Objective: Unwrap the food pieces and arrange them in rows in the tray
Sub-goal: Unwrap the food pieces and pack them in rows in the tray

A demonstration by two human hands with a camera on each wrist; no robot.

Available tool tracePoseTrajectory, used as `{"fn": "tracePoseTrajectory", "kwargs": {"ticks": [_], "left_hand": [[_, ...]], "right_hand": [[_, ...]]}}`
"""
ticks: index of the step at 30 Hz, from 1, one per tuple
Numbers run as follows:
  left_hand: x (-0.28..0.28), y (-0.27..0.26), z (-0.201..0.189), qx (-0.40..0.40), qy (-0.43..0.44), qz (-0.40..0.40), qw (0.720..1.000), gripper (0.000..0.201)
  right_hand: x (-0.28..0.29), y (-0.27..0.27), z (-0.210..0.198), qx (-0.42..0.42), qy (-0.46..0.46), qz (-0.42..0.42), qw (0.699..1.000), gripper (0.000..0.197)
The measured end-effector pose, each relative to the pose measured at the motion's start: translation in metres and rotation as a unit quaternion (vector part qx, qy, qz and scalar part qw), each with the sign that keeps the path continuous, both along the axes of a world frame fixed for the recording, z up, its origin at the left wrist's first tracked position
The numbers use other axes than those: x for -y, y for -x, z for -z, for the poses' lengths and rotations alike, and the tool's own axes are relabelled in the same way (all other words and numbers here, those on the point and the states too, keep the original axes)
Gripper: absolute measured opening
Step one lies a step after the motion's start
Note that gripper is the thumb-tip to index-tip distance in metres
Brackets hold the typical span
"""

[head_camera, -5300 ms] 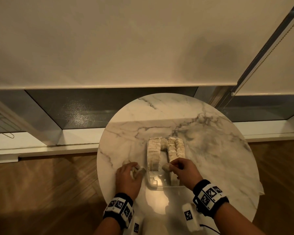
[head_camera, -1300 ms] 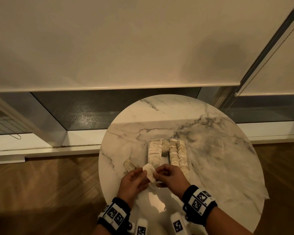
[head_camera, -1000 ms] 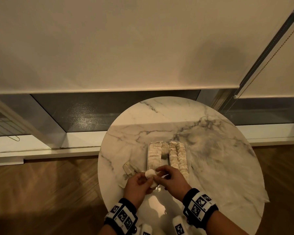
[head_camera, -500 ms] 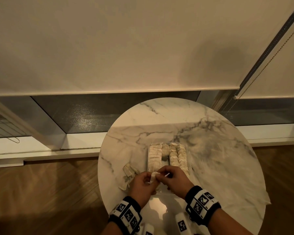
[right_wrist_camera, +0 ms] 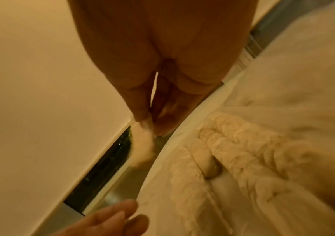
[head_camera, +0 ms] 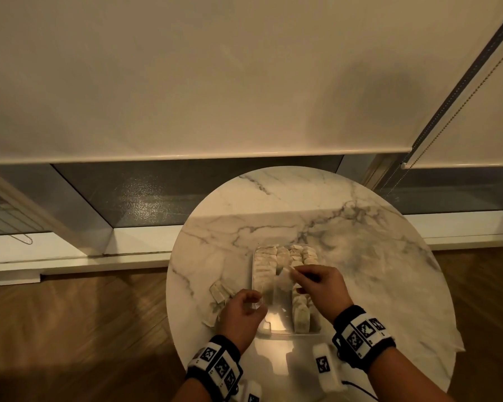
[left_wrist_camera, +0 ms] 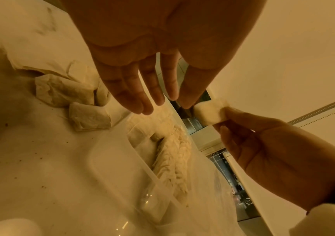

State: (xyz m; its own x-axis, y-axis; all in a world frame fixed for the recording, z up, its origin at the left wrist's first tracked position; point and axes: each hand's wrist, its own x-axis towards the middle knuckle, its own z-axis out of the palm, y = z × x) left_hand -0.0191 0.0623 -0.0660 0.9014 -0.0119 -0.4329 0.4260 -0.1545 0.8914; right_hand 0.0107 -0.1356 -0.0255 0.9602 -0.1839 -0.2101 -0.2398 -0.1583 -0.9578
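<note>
Food piece (left_wrist_camera: 211,111), pale and unwrapped, is pinched at the fingertips of the right hand (head_camera: 321,288) above the clear tray (head_camera: 262,329), over the gap between its filled rows (head_camera: 299,256). Nothing is held by the left hand (head_camera: 241,313), fingers straight and loosely spread, at the tray's near left corner. Wrapped pieces (left_wrist_camera: 90,118) and crumpled wrappers (left_wrist_camera: 61,92) are seen left of the tray on the marble table (head_camera: 375,256)

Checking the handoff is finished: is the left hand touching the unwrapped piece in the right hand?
Cannot tell. In the left wrist view, the left hand's open fingertips end right beside the food piece pinched by the right hand; no clear gap.
</note>
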Motion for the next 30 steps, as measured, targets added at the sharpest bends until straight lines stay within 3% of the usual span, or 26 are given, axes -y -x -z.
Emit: {"fn": "tracePoseTrajectory", "kwargs": {"ticks": [4, 9, 13, 16, 19, 21, 23, 24, 25, 26, 27, 28, 29, 30], "left_hand": [[0.01, -0.001, -0.007, -0.003, 0.055, 0.014, 0.998, 0.033], [0.018, -0.005, -0.016, -0.025, 0.135, -0.003, 0.991, 0.017], [0.02, -0.008, -0.017, -0.077, 0.198, -0.033, 0.977, 0.018], [0.022, -0.007, -0.014, -0.057, 0.169, -0.034, 0.983, 0.009], [0.022, -0.005, -0.009, -0.038, 0.129, -0.013, 0.991, 0.013], [0.022, -0.004, -0.007, -0.041, 0.115, -0.003, 0.993, 0.013], [0.021, -0.004, -0.008, -0.036, 0.097, -0.003, 0.995, 0.013], [0.021, -0.003, -0.009, -0.032, 0.087, -0.011, 0.996, 0.011], [0.021, -0.003, -0.009, -0.027, 0.078, -0.02, 0.996, 0.01], [0.021, -0.003, -0.01, -0.024, 0.072, -0.031, 0.997, 0.01], [0.02, -0.004, -0.011, -0.025, 0.068, -0.041, 0.997, 0.013], [0.019, -0.005, -0.01, -0.03, 0.067, -0.05, 0.996, 0.015], [0.018, -0.006, -0.01, -0.036, 0.069, -0.058, 0.995, 0.017], [0.017, -0.008, -0.009, -0.038, 0.071, -0.063, 0.995, 0.018]], "right_hand": [[-0.007, 0.003, 0.008, -0.032, -0.031, -0.011, 0.999, 0.011], [-0.015, 0.007, 0.009, -0.052, -0.047, -0.055, 0.996, 0.011], [-0.014, 0.007, 0.005, -0.06, -0.017, -0.055, 0.997, 0.007], [-0.011, 0.006, -0.003, -0.083, 0.0, -0.079, 0.993, 0.007], [-0.004, 0.005, -0.012, -0.114, 0.087, -0.164, 0.976, 0.007], [0.004, 0.001, -0.021, -0.107, 0.228, -0.225, 0.941, 0.008], [0.009, -0.003, -0.036, -0.085, 0.288, -0.252, 0.92, 0.007], [0.011, -0.005, -0.043, -0.079, 0.243, -0.25, 0.934, 0.008], [0.013, -0.005, -0.051, -0.081, 0.13, -0.236, 0.96, 0.009], [0.014, -0.005, -0.059, -0.092, -0.05, -0.202, 0.974, 0.01], [0.014, -0.006, -0.066, -0.107, -0.222, -0.154, 0.957, 0.01], [0.017, -0.007, -0.068, -0.113, -0.32, -0.113, 0.934, 0.011], [0.019, -0.009, -0.064, -0.114, -0.329, -0.083, 0.934, 0.011], [0.022, -0.011, -0.058, -0.114, -0.25, -0.069, 0.959, 0.008]]}}
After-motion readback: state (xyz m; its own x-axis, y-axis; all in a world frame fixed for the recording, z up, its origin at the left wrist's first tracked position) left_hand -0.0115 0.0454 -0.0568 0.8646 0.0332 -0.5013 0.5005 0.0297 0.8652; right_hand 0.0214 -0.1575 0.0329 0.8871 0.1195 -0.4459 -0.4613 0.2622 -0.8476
